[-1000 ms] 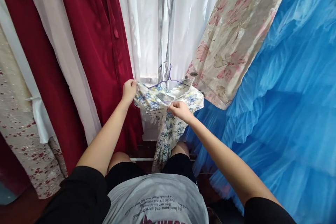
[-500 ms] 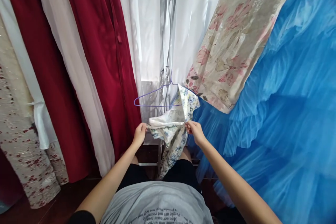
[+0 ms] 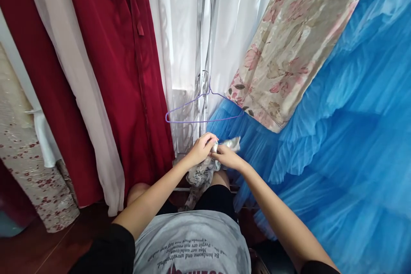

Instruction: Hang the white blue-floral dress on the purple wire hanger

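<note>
My left hand (image 3: pixel 203 147) and my right hand (image 3: pixel 227 156) meet in front of my knees, both closed on a white floral garment (image 3: pixel 201 175). Its cloth is bunched between my fingers, and a short end sticks out above the right hand. The rest hangs down between my legs; its full shape is hidden in the folds. Just above my hands hangs a bare purple wire hanger (image 3: pixel 205 121), with no cloth on it.
Long red dresses (image 3: pixel 105 72) and a pale pink length of cloth (image 3: pixel 80 81) hang at left. White curtain-like fabric (image 3: pixel 183 30) and metal poles (image 3: pixel 205 21) are straight ahead. A pink-flowered dress (image 3: pixel 285 55) and a wide blue tulle gown (image 3: pixel 362 137) fill the right.
The floral garment has come off the purple hanger. My hands, earlier apart and stretching its edge, have come together and gathered it lower down.
</note>
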A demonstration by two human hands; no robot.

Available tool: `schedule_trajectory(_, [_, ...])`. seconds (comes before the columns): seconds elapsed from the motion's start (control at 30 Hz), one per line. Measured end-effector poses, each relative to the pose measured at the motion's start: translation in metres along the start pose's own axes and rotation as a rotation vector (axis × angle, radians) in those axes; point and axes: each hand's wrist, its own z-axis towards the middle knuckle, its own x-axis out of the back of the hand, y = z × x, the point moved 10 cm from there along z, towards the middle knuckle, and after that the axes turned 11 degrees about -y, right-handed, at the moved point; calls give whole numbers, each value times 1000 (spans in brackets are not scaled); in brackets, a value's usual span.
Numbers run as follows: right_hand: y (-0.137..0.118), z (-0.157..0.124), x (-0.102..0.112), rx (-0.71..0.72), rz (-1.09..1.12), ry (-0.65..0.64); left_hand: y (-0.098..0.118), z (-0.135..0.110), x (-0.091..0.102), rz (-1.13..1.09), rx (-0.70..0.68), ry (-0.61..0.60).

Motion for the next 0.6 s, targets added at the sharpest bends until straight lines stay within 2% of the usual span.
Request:
schedule_trajectory(0.07, [3, -4, -5, -8, 155, -50, -10, -5, -9, -102, 33, -56])
schedule_trajectory(0.17, [-9, -21, -1, 48, 375, -45, -29, -26, -28, -239, 125, -233])
schedule_trajectory(0.27, [-29, -39, 9, 59, 587, -25, -36, -57, -49, -252, 202, -462])
schedule_trajectory(0.33, [-40, -48, 19, 35, 694, -17, -41, -77, -52, -201, 250, -574])
schedule_trajectory(0.37, [-45, -51, 25, 22, 715, -26, -45, -84, -46, -155, 270, -594])
schedule_trajectory(0.43, [-52, -54, 34, -4, 662, -85, -55, -94, -18, -22, 287, -560])
schedule_trajectory(0.5, [-52, -55, 40, -34, 511, -177, -67, -101, 24, 149, 297, -495])
schedule_trajectory(0.6, [-37, -49, 46, -80, 261, -289, -83, -108, 93, 387, 339, -415])
